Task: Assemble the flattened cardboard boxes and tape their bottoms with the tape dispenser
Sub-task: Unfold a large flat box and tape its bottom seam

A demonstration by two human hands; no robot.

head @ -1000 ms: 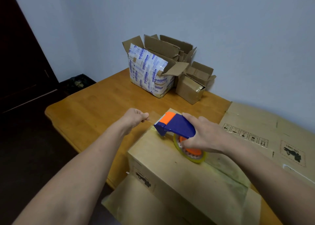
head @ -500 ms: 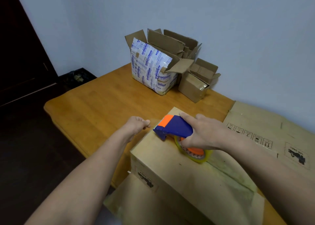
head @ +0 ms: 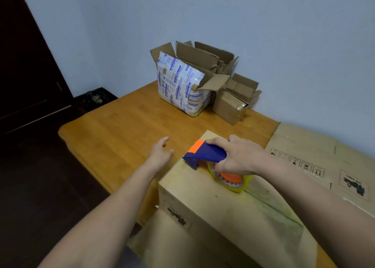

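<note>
An assembled cardboard box (head: 219, 211) stands bottom-up on the wooden table (head: 113, 129), with a strip of clear tape along its seam. My right hand (head: 237, 156) grips the blue and orange tape dispenser (head: 205, 155), whose tape roll rests on the box top near the far end. My left hand (head: 161, 154) hovers just left of the box's far corner, fingers spread, holding nothing. A flattened cardboard box (head: 324, 158) lies on the table to the right.
Two open cardboard boxes stand at the back by the wall: a larger one wrapped in printed tape (head: 182, 87) and a smaller plain one (head: 233, 103). A dark bin (head: 95, 99) sits on the floor left of the table. A box flap (head: 172, 243) hangs over the near edge.
My left hand has let go of the tape end and opened beside the box. The dispenser's front has tipped down towards the box top.
</note>
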